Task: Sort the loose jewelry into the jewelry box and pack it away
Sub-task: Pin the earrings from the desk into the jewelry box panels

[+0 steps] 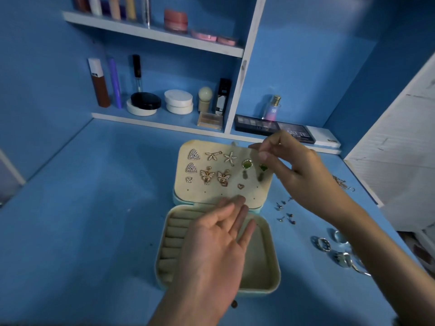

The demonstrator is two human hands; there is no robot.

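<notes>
Head view shows the jewelry box (267, 287) open on the blue table (94, 231), with earrings pinned in its lid. The left hand (211, 250) lies open, palm up, over the tray. The right hand (303, 170) has its fingertips pinched beside a green earring (263, 167); I cannot tell if it holds something. A risk, I think: a tiny piece can slip and fall among the loose studs (281, 205).

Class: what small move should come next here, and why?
Probably seat the second green earring in the lid: the right hand hovers at it, beside its pinned match. Studs and rings lie loose on the table.
</notes>
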